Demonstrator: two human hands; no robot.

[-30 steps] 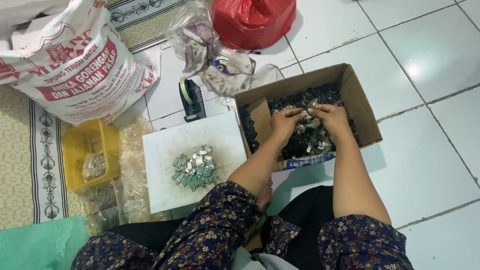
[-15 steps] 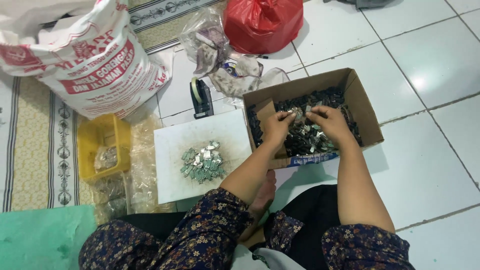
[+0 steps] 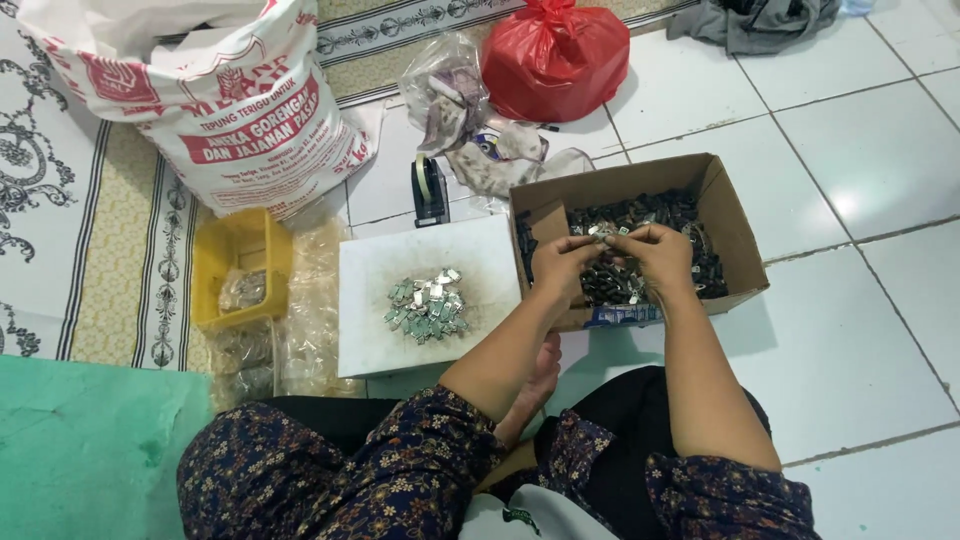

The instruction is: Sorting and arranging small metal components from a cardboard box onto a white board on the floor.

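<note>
Pinching small metal pieces (image 3: 607, 232), left hand (image 3: 566, 262) and right hand (image 3: 657, 256) now raised above cardboard box (image 3: 730, 225), handful gathered.

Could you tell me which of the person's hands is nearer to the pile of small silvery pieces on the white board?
Left. The left hand is over the cardboard box, on its side next to the pile of silvery pieces. The right hand is beside it, farther from the pile.

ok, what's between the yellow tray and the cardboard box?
Head view: a white board carrying a pile of small silvery pieces, lying between the yellow tray and the cardboard box.
</note>
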